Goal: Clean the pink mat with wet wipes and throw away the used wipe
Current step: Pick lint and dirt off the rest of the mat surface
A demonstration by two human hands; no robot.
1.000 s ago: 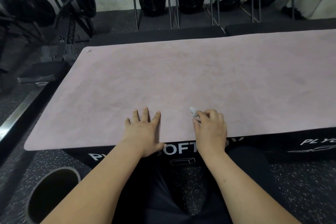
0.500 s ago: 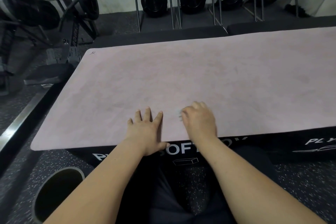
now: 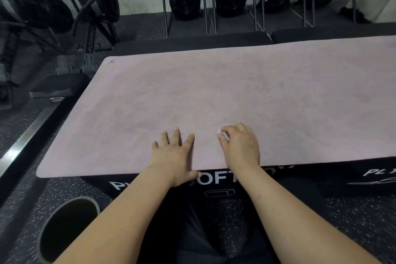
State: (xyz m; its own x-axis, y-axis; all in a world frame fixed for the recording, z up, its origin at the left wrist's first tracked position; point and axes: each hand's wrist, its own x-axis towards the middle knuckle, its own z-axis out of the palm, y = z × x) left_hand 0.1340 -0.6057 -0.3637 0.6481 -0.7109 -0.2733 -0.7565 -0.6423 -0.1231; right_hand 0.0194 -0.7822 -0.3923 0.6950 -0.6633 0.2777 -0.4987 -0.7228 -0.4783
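pink mat [image 3: 214, 96]: dull pink, blotchy, flat on black box [image 3: 137, 179], right end cut off | left grip [image 3: 173, 153]: fingers spread flat at mat's near edge | right grip [image 3: 242, 146]: curled, pinching white wipe [image 3: 223, 134], mostly hidden under fingers

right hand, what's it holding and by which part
A bunched white wipe, with the fingers of the right hand curled over most of it; only its left end shows.
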